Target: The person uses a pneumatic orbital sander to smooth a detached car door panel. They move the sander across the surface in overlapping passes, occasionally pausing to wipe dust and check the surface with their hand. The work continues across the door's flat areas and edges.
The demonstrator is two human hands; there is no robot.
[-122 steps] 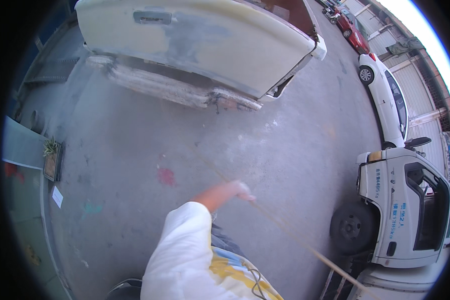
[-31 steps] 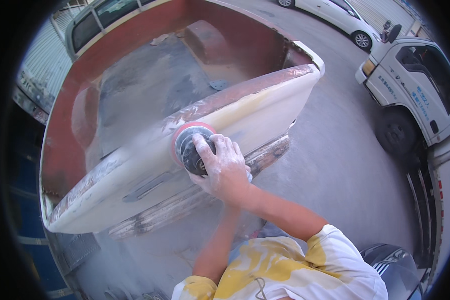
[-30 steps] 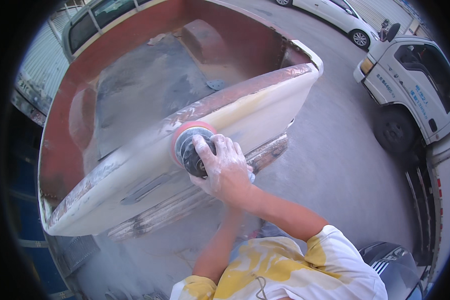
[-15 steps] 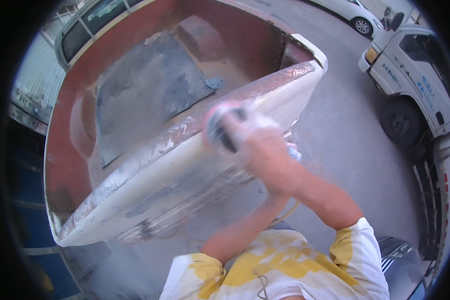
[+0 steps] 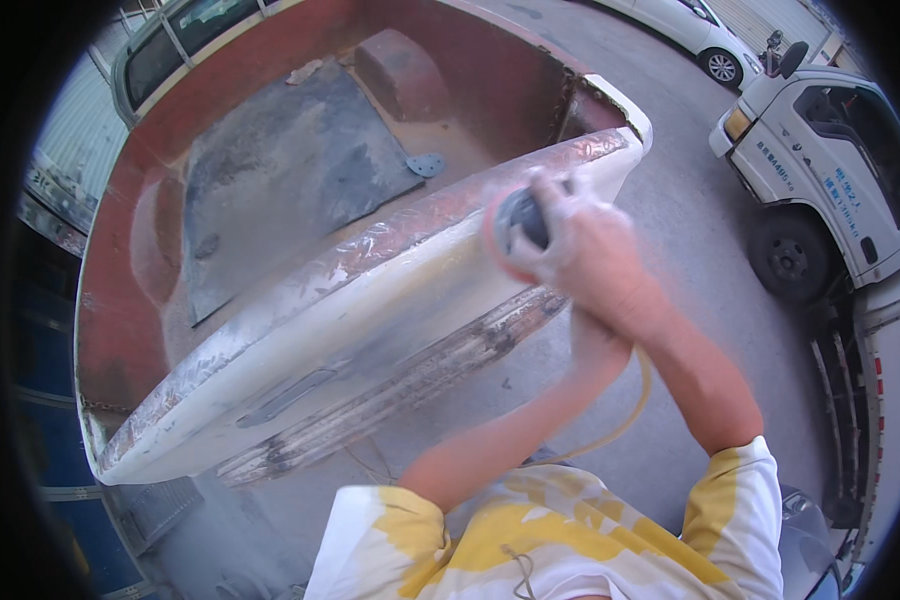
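My right hand (image 5: 585,235) is wrapped over a round sander (image 5: 520,225) with a dark body and a reddish rim. Its fingers look whitish, and motion blurs them. The sander sits against the outer face of a pickup's tailgate (image 5: 370,330), close below the top edge and toward the right end. Bare filler-like patches of white, yellow and grey cover that panel. My left forearm (image 5: 510,430) reaches up beneath my right one, which hides the left hand and its fingers. A yellowish hose (image 5: 635,400) curves down below my right forearm.
Inside the red truck bed lie a dark mat (image 5: 290,180) and a blue perforated sanding disc (image 5: 426,165). Under the tailgate runs a worn bumper (image 5: 390,395). A white truck (image 5: 830,170) stands at the right, a white car (image 5: 690,30) farther back.
The sander and my right hand have moved right along the tailgate. My left forearm has shifted right too, and its hand stays hidden. The view has shifted slightly.
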